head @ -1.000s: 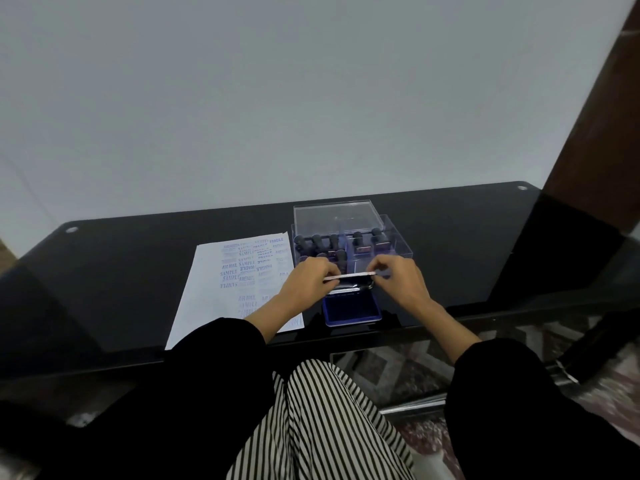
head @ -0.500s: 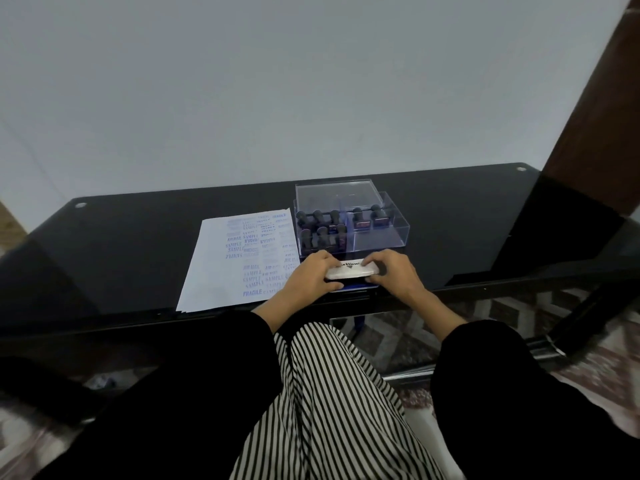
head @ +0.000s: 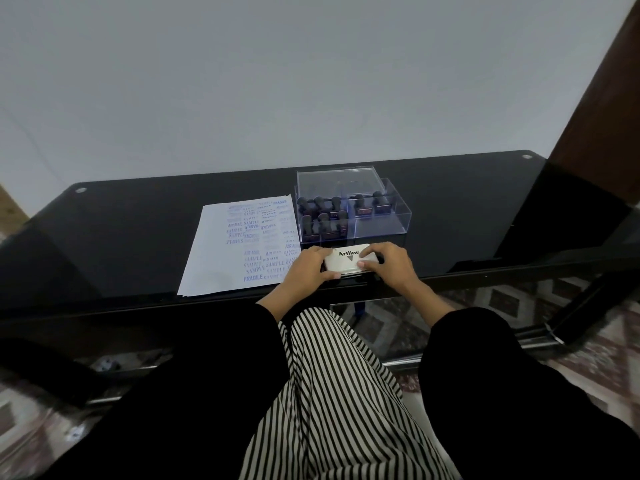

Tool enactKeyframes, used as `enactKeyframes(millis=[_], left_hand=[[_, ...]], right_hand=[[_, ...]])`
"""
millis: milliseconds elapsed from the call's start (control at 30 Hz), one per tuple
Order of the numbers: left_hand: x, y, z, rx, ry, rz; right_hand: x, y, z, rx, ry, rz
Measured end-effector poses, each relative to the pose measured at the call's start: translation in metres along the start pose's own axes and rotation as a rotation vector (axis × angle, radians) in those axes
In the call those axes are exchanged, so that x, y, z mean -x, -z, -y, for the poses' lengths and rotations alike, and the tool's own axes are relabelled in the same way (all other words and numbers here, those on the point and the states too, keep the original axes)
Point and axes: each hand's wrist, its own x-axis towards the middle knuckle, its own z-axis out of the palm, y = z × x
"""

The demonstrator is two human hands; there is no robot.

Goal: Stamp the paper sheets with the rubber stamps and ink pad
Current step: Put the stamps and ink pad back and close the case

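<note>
1. White, rectangular ink pad case [head: 348, 261] marked "Artline", lid shut, lies at the near edge of the black glass table [head: 138, 233]; our left hand [head: 310, 266] and right hand [head: 389, 263] each grasp one end.
2. White paper sheets [head: 239, 247] covered in blue stamp marks lie just left of it.
3. Dark-handled rubber stamps [head: 322, 218] stand in the clear plastic box [head: 381, 223] behind it.

Closed white ink pad [head: 347, 261] beside stamped paper sheets [head: 242, 244], boxed rubber stamps [head: 322, 218].
</note>
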Motion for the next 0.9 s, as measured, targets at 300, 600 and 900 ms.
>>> enactKeyframes(millis=[300,600,900], left_hand=[[-0.007,-0.004,-0.003,0.102,0.127,-0.071],[-0.011,-0.010,-0.018,0.002,0.349,-0.068],[-0.016,-0.012,-0.026,0.165,0.437,-0.045]], right_hand=[[-0.009,-0.014,0.008,-0.020,-0.212,-0.067],[-0.017,-0.019,0.011,0.064,-0.382,-0.039],[-0.020,-0.021,0.012,0.026,-0.390,-0.057]])
